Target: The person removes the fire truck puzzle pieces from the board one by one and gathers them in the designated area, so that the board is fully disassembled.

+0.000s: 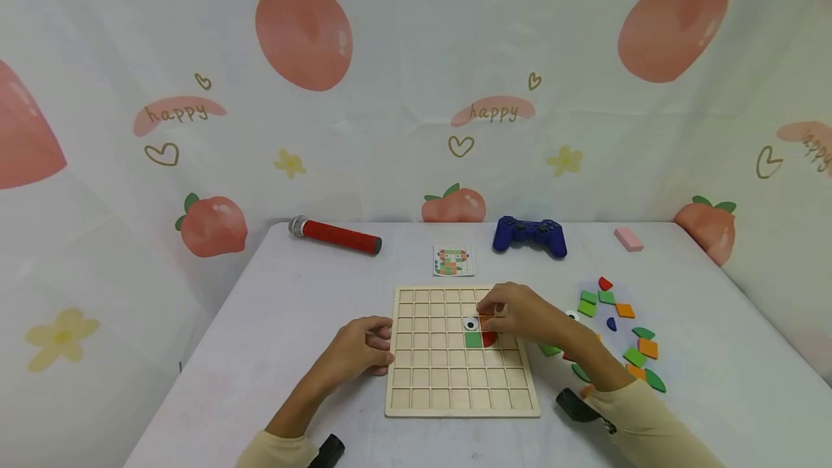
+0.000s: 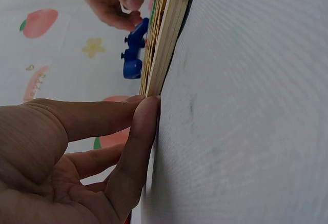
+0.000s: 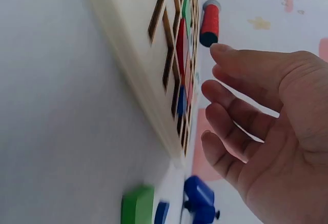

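A square wooden grid board (image 1: 429, 379) lies on the table. My left hand (image 1: 354, 347) is at its left edge, and in the left wrist view the thumb and index finger pinch the board's corner edge. Over the upper right cells hovers my right hand (image 1: 523, 313). Its fingers (image 3: 225, 119) are loosely bent, with a gap between thumb and fingers and nothing in it. Close under that hand sit a round eye piece (image 1: 471, 324), a green square (image 1: 473, 340) and a red rounded piece (image 1: 489, 339). The right wrist view also shows a blue piece (image 3: 181, 101) in the grid.
Loose coloured pieces, among them an orange square (image 1: 647, 348), are scattered right of the board. Behind it lies a pattern card (image 1: 453, 269). Farther back are a red microphone (image 1: 341, 235), a blue game controller (image 1: 529, 233) and a pink block (image 1: 628, 239).
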Available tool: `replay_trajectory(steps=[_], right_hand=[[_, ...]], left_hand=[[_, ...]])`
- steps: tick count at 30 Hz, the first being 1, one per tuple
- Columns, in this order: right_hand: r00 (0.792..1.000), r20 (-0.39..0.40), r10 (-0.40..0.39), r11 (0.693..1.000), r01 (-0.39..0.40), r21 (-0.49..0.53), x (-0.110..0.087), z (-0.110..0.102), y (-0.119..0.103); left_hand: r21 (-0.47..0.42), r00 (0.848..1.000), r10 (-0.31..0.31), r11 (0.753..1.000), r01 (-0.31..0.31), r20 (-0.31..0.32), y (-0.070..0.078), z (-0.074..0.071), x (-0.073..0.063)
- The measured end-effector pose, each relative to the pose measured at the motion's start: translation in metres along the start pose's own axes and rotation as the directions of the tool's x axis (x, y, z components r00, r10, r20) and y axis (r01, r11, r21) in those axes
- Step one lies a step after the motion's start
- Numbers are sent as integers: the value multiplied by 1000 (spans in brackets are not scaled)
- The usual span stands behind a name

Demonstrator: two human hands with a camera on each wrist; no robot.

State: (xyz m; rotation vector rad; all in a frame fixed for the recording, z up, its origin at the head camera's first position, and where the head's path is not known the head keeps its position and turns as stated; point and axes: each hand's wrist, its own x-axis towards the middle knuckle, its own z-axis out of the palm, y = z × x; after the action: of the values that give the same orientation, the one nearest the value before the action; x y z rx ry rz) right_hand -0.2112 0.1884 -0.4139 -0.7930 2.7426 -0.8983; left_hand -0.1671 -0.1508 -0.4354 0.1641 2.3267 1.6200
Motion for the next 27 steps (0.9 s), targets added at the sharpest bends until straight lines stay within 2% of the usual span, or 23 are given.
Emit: replay_trajectory(steps=[17,23,27], right_hand=[[993,-28,116,993,-117,-27,-56,-20,23],[993,-4,122,992,-122,-20,-68,-25,31],[988,24,152,988,-152,17,-74,-26,38]], left_hand=[[10,1000,-2,1000,2,-5,0,1,0],[13,1000,-10,1000,10,-7,-1,1,0],[16,1000,-9,1000,9,-10,-1,1,0]])
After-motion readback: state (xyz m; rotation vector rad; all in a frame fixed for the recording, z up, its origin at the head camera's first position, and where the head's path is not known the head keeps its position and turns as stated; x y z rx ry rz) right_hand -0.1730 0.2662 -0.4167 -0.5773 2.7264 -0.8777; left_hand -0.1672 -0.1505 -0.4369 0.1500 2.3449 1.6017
